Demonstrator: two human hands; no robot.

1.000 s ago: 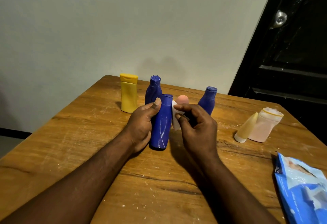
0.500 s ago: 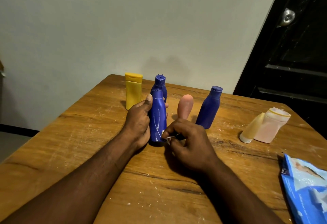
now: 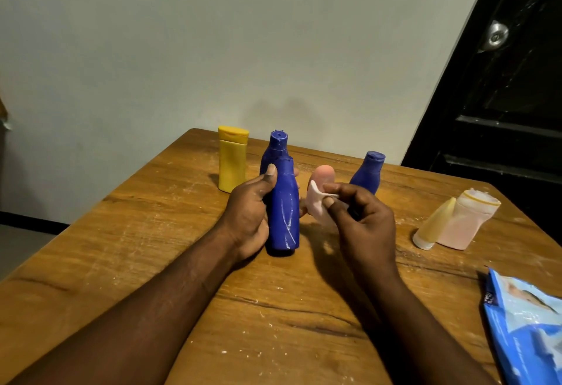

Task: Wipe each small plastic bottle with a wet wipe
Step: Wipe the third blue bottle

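Head view, left to right: yellow flat plastic bottle with flip cap (image 3: pixel 232 159) stands upright at the far left of the scuffed wooden table (image 3: pixel 127 238), apart from the rest. Next, tall blue plastic bottle with flip cap (image 3: pixel 275 149) stands upright, lower half hidden behind the held one. Left hand (image 3: pixel 248 217) is clenched around a dark blue capless plastic bottle (image 3: pixel 283 211), thumb up its side, base resting on the table. Small pink rounded bottle (image 3: pixel 323 173) is mostly blocked by a white wet wipe (image 3: pixel 317 203) pinched between right hand (image 3: pixel 366 226) thumb and fingers, just beside the held bottle, not touching it. Short blue capped bottle (image 3: pixel 368 172) stands behind the right hand. Further right, cream cone-shaped tube (image 3: pixel 433 226) leans against a pale pink translucent bottle (image 3: pixel 465 223). Blue wet-wipe pack (image 3: pixel 526 324) lies at the near right edge.
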